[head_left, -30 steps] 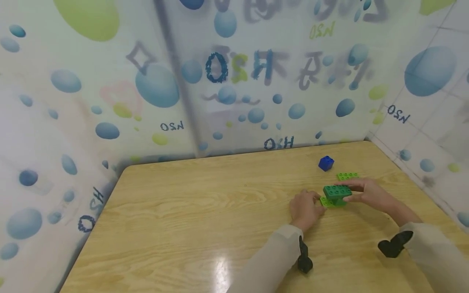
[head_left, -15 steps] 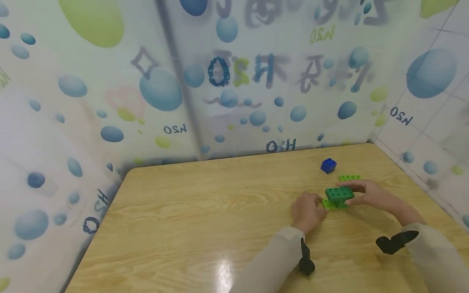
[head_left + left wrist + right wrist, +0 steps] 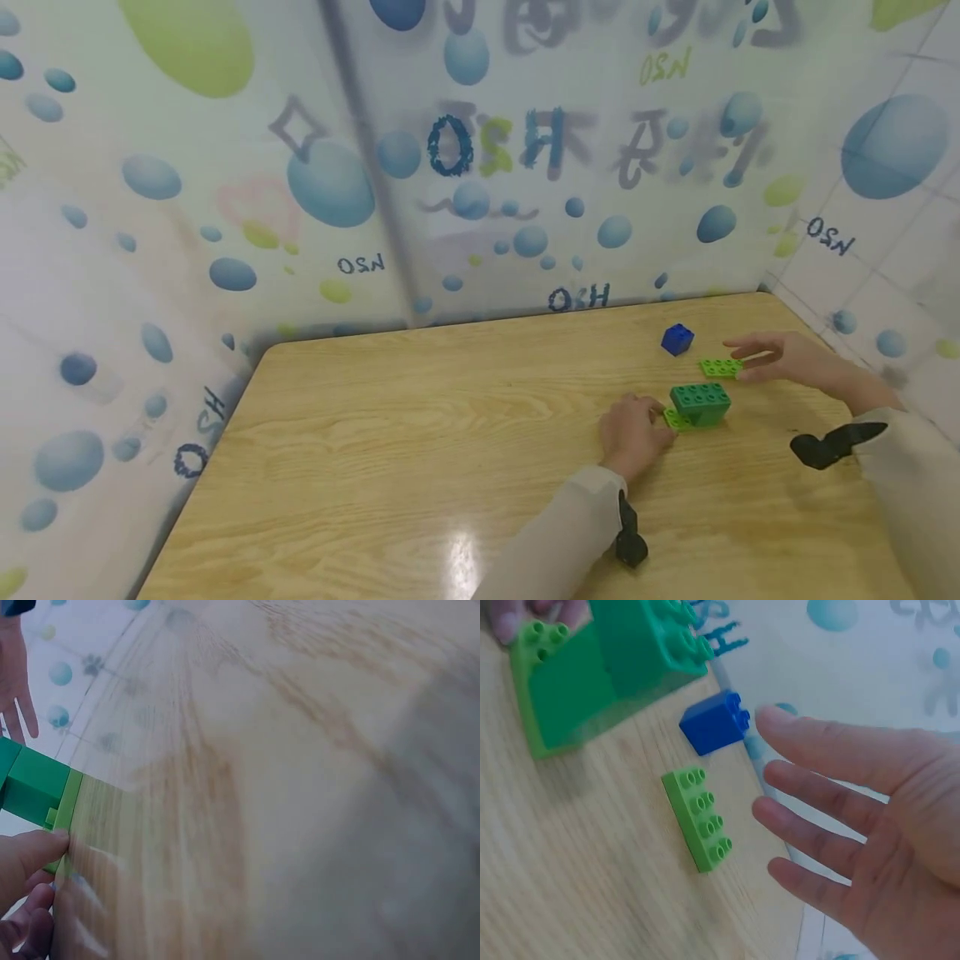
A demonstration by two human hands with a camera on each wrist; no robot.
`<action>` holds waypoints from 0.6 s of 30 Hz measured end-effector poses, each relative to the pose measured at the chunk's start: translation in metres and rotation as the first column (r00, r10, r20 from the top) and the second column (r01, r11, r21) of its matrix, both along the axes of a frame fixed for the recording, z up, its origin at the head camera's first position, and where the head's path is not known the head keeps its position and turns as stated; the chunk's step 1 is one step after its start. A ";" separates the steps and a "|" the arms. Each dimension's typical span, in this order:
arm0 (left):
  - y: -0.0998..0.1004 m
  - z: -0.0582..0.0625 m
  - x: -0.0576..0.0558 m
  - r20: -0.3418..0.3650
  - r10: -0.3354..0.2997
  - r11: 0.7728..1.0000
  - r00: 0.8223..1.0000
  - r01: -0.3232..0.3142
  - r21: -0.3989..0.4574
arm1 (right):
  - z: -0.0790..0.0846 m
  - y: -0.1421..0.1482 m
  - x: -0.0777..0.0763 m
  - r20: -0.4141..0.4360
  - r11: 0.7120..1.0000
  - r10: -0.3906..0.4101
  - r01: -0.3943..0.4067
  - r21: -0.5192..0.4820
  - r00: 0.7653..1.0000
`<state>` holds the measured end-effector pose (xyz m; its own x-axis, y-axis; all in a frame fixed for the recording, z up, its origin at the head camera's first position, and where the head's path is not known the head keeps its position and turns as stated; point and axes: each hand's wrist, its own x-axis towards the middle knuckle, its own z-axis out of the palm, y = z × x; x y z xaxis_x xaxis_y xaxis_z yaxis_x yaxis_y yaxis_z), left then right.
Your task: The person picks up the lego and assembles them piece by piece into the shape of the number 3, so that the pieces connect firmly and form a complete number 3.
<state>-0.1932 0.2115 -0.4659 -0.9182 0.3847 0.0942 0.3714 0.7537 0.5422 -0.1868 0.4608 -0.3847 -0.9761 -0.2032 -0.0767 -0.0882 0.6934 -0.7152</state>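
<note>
Green bricks (image 3: pixel 701 402), lime plate (image 3: pixel 677 422) beneath partly hidden

Two loose bricks (image 3: pixel 717 368) lie behind the brick stack (image 3: pixel 701 403).

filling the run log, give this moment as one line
left hand: holds lime base | right hand: empty, near loose lime brick | green bricks: on lime base | blue brick: on table

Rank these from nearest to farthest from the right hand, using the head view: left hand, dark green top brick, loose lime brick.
1. Loose lime brick, just left of the right hand.
2. Dark green top brick, left and closer to the camera.
3. Left hand, farthest left, holding the lime base brick.
</note>
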 end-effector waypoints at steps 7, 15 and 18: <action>0.000 -0.001 -0.001 0.005 0.019 1.000 1.000 -0.019 -0.012 | 0.002 0.008 -0.025 0.003 0.999 -0.006 0.006 0.046 1.000; 0.000 -0.003 -0.001 0.030 0.009 1.000 1.000 -0.009 -0.008 | 0.001 0.005 -0.053 0.019 0.997 0.026 -0.027 0.069 0.999; -0.001 -0.003 -0.001 0.030 0.005 1.000 1.000 -0.004 -0.015 | 0.001 0.003 -0.062 0.021 0.996 0.065 -0.066 0.052 0.998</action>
